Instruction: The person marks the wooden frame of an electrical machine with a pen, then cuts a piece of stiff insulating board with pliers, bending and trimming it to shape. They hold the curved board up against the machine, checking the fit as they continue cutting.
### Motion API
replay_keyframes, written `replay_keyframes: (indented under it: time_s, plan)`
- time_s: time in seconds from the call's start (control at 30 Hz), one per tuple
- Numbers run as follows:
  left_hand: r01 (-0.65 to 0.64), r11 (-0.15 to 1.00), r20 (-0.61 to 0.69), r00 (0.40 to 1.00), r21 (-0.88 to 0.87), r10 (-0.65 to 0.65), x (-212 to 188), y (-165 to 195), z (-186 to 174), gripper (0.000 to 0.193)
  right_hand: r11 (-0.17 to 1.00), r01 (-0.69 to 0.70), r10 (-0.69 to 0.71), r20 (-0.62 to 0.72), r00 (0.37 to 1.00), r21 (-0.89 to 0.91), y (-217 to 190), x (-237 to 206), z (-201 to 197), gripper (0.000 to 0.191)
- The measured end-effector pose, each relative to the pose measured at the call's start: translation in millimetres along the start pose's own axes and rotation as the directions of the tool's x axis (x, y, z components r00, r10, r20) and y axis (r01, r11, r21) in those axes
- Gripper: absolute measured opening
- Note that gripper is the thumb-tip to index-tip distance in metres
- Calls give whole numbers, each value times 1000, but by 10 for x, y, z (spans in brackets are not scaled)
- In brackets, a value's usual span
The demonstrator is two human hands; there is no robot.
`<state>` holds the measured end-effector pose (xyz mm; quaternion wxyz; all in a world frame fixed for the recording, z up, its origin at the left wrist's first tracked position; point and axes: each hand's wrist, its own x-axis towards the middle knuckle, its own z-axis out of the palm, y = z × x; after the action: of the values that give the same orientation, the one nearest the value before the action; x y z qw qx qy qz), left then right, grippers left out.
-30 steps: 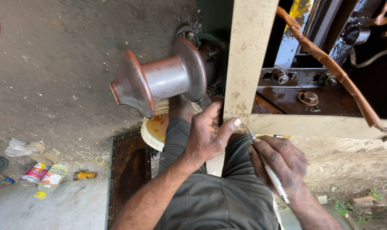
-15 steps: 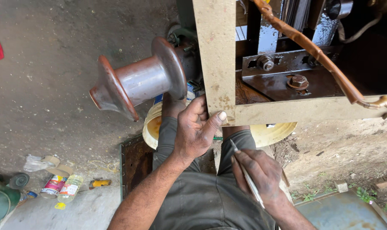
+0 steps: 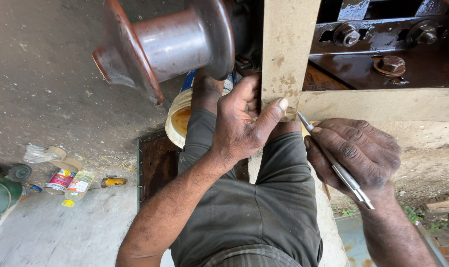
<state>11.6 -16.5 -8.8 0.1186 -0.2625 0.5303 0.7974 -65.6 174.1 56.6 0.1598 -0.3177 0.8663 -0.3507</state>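
My left hand [image 3: 243, 123] grips the lower edge of a beige painted metal frame [image 3: 289, 54], thumb pressed on its face near the corner. My right hand [image 3: 355, 153] holds a thin silver metal tool [image 3: 333, 160] like a pen, its tip touching the frame's corner just beside my left thumb. The frame's horizontal bar [image 3: 382, 104] runs off to the right above my right hand. My dark grey trousers [image 3: 254, 207] fill the bottom centre.
A large rusty steel spool [image 3: 165, 47] juts out upper left of the frame. Greasy bolts [image 3: 390, 64] sit on a dark plate behind the bar. A yellow-white bucket [image 3: 177, 121], a rusty tray [image 3: 157, 163], bottles and a can [image 3: 68, 183] lie on the concrete floor.
The view has moved closer to the frame's corner. My right hand has risen, bringing the tool's tip up to the corner beside my left thumb. My left hand keeps its grip.
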Motion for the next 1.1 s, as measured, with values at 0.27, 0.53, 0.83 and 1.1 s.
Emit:
replay_keyframes:
  time_s: [0.27,0.53,0.83,1.1]
  plan:
    - [3,998,6,1000,56,-3,37,20,-14,35,997,57,-55,40,998,-51,-28,170,1,15]
    - [0,999,20,1000,36,-1,65,32,-19,35,994,97,-96,24,995,-58,-11,209,30,17]
    - [-1,991,30,1000,133,-3,115,75,-82,32,985,153,-150,44,988,-81,-2,247,94,16]
    - [-11,995,37,999,103,7,128,78,-109,33,991,111,-110,23,994,-69,9,148,116,17]
